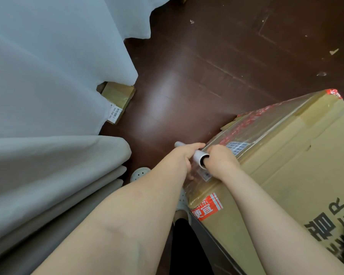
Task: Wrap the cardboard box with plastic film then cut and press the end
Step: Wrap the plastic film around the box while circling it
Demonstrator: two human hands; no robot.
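A large cardboard box (298,175) with red tape and black print fills the lower right. Clear plastic film (266,128) lies stretched over its left side and top edge. A white film roll (197,155) sits at the box's near left corner, held between both hands. My left hand (182,157) grips the roll's far end, thumb lying along the tube. My right hand (220,161) holds the near open end, with fingers tucked into the core.
White and beige curtains (48,96) hang along the left. A small cardboard box (118,98) with a label lies on the dark wooden floor (187,76) under the curtain. My white shoes (139,173) show beside the box. Paper scraps dot the floor at right.
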